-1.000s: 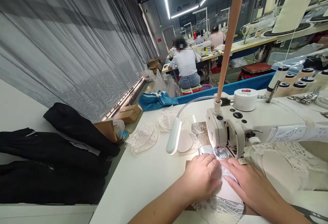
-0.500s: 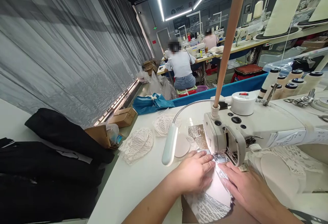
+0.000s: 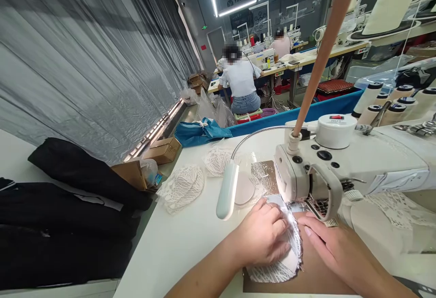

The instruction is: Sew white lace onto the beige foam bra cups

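A white lace-covered fabric piece [image 3: 293,236] lies under the sewing machine's head [image 3: 289,175], its curved lace edge turned to the right. My left hand [image 3: 267,234] rests on this piece with its fingers curled down onto it, gripping the material. My right hand [image 3: 335,248] lies on the brown machine bed [image 3: 311,261], fingers stretched out toward the needle area and apart from the lace edge. The needle itself is hidden behind the machine head. A lit gooseneck lamp [image 3: 227,191] hangs just left of the machine.
Stacked lace pieces [image 3: 185,186] lie on the white table's left part, more pale fabric pieces [image 3: 371,221] right of the machine. Thread cones [image 3: 369,98] stand behind it. A wooden rod [image 3: 327,57] rises from the head. A co-worker [image 3: 241,80] sits ahead.
My left fingers have curled and drawn back on the lace piece, which has turned so its edge shows. My right hand has shifted right, off the fabric. The camera view has shifted slightly.
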Demonstrator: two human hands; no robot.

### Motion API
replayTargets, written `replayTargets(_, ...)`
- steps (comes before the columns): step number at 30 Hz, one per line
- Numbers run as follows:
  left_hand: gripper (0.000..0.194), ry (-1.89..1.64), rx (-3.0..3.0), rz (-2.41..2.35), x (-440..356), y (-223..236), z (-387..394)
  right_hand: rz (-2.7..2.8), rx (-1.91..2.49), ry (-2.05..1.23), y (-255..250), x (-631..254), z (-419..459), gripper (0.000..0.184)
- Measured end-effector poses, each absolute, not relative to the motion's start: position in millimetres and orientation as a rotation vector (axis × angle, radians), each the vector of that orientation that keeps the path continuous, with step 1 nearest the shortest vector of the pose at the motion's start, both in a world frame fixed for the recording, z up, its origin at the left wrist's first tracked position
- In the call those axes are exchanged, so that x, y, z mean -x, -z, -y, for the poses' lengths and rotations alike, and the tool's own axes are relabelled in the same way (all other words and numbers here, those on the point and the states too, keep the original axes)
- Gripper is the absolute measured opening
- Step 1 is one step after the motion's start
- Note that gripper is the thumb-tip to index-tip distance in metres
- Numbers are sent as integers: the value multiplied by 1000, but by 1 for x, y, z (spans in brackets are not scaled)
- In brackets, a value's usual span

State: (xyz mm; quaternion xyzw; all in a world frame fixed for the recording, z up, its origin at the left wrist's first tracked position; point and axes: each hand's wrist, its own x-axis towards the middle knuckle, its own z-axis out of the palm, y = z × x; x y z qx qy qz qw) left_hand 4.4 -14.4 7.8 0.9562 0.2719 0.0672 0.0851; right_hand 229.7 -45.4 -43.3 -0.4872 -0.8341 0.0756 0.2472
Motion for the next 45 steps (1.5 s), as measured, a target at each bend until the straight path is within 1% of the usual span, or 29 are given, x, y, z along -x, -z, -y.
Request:
replayTargets(3, 34, -245, -2853, -785, -2, -7, 13, 2341, 1286, -203, 44, -230, 47, 33)
replayTargets(9, 35, -294, -2834, -757, 0, -4, 12, 2472, 1245, -321, 41, -231, 52, 38)
replayTargets(16, 36, -268, -2864, -788, 0, -7, 17, 2340, 1246, -133, 50, -234, 47, 35)
replayTargets(19, 37, -274, -2867, -788, 0, -6, 18, 2386, 1255, -44, 49, -230, 48, 40)
replayTargets(24, 39, -313, -2823, -802, 1, -3, 16, 2494, 1327, -114, 53, -225, 53, 50)
replayTargets(31, 39, -359, -2817, -799, 2, 0, 13, 2531, 1426, -204, 64, -228, 54, 51)
replayTargets(36, 34, -381, -2837, -862, 2, 0, 10, 2455, 1487, -79, 66, -227, 49, 50)
replayTargets(39, 34, -382, -2851, -923, 1, 0, 9, 2431, 1472, -10, 64, -225, 47, 48)
replayTargets(45, 28, -391, -2926, -923, -5, -1, 13, 2333, 1349, 148, 37, -219, 42, 41)
